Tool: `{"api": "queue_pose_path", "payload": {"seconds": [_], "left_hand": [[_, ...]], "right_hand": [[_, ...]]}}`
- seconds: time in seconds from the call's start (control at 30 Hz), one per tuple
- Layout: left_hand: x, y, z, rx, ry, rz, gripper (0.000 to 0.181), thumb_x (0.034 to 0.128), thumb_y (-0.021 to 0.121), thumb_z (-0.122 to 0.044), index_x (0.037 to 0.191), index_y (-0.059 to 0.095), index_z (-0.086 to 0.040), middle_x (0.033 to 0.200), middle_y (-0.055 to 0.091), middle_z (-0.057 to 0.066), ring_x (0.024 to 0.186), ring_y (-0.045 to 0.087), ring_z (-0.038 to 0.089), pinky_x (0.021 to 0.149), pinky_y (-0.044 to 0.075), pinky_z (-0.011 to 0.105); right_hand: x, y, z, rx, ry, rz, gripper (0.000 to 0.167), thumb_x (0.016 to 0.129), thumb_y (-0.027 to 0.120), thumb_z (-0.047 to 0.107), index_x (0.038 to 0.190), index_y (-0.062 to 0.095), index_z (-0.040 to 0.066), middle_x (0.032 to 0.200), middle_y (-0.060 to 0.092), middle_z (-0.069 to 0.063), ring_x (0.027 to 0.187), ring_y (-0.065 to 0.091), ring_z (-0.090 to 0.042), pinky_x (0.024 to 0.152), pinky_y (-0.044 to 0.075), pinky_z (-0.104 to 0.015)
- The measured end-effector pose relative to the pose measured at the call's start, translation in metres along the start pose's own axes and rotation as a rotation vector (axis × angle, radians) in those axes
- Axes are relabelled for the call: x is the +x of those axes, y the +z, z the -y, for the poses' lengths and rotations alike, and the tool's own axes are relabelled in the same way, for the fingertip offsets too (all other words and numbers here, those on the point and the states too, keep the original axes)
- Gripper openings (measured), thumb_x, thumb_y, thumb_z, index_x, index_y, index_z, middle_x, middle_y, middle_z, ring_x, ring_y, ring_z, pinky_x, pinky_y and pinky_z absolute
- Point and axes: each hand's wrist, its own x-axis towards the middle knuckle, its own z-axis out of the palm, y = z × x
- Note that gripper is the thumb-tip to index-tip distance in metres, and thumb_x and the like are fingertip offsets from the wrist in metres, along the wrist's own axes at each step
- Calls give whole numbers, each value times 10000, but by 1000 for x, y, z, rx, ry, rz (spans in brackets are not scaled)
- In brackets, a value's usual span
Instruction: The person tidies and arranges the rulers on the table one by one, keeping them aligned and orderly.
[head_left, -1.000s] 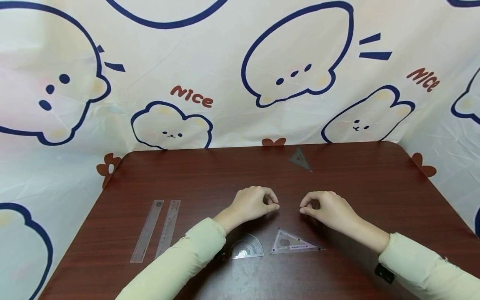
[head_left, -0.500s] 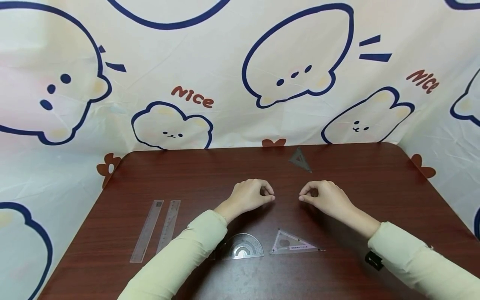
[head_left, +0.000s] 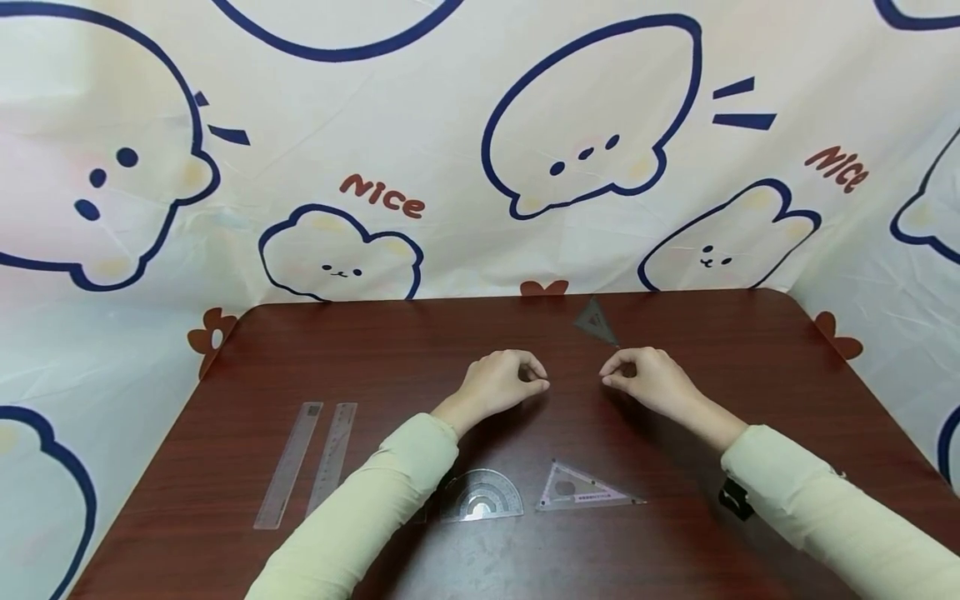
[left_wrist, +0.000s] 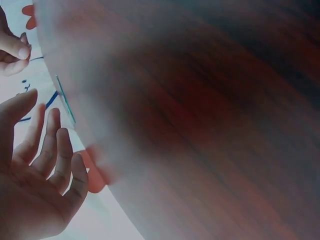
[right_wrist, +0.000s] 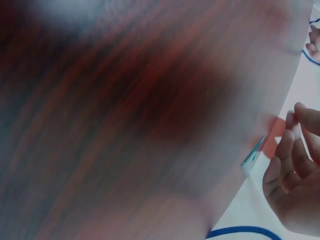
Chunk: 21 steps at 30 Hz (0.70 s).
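My left hand (head_left: 498, 382) hovers over the middle of the table, its fingers loosely bent and nothing between them; the left wrist view shows the same hand (left_wrist: 45, 180) with thumb and fingers apart. Facing it, my right hand (head_left: 651, 379) is also raised, fingers loosely curved, thumb near the index finger; no object shows in its grasp in the right wrist view (right_wrist: 295, 170). Just beyond the right fingertips lies a small dark-tinted set square (head_left: 596, 322). Closer to me are a clear protractor (head_left: 483, 495) and a clear set square (head_left: 583, 487).
Two clear rulers (head_left: 288, 467) lie side by side at the left, the inner one partly behind my left sleeve (head_left: 375, 508). The brown table (head_left: 420, 342) backs onto a cartoon-printed white cloth (head_left: 457, 167). A dark device (head_left: 736, 498) sits under my right cuff.
Both hands have moved a little farther over the table, toward the dark set square, the right hand more so. The tools on the table have stayed put.
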Motion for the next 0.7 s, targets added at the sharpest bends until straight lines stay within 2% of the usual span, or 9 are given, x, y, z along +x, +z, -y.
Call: {"api": "queue_pose_path", "payload": {"seconds": [0.2, 0.43, 0.7], "left_hand": [[6, 1, -2, 10, -5, -7, 113, 910, 722, -348, 986, 737, -266, 908, 671, -142, 898, 630, 81, 798, 478, 406], [11, 3, 4, 6, -21, -24, 132, 926, 703, -350, 1021, 721, -259, 976, 682, -117, 951, 632, 109, 838, 475, 429], [15, 3, 4, -4, -40, -37, 142, 929, 700, -352, 1033, 713, -256, 988, 677, -112, 948, 627, 111, 840, 470, 417]], "right_hand": [[12, -3, -12, -19, 15, -5, 44, 909, 729, 139, 914, 758, 106, 803, 681, 16, 722, 579, -148, 677, 461, -353], [23, -5, -22, -18, 34, -30, 61, 922, 712, 133, 921, 757, 93, 838, 694, -17, 745, 584, -169, 687, 463, -357], [34, -5, -27, -7, 66, -43, 104, 936, 703, 172, 956, 753, 83, 845, 696, -36, 725, 579, -187, 665, 454, -354]]}}
